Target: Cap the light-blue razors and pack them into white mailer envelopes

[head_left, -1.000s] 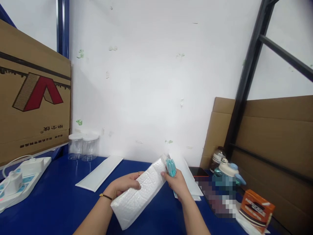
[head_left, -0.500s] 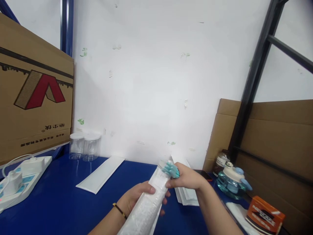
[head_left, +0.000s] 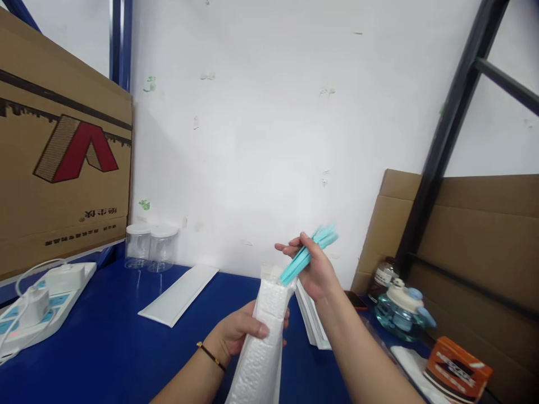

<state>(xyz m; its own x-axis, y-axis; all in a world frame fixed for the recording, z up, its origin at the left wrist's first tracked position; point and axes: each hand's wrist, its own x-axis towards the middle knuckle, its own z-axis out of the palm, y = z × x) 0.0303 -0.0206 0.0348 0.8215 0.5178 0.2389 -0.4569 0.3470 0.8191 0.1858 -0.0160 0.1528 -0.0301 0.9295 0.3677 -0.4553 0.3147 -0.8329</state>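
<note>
My left hand (head_left: 248, 331) is wrapped round a long white padded bubble mailer (head_left: 263, 348), thumb in front and fingers behind, with its mouth tilted up and away from me. My right hand (head_left: 315, 269) grips a bundle of thin turquoise sticks (head_left: 305, 257), whose exact kind I cannot make out. The lower ends of the bundle sit at the mailer's open mouth; the upper ends fan out above my fingers. Behind my right wrist lies a stack of white mailers (head_left: 310, 320), partly covered. Another flat white mailer (head_left: 179, 294) rests to the left on the blue table (head_left: 113, 336).
Two clear lidded jars (head_left: 162, 249) stand by the wall, near a large cardboard box (head_left: 63, 207). A power strip (head_left: 63, 303) with plugs is at left. On the right are a teal bottle (head_left: 400, 314), a brown jar (head_left: 383, 278) and an orange box (head_left: 457, 370).
My right hand has risen, drawing the turquoise bundle up so that much more of it shows above the mailer's mouth. My left hand still holds the mailer, now slightly more upright.
</note>
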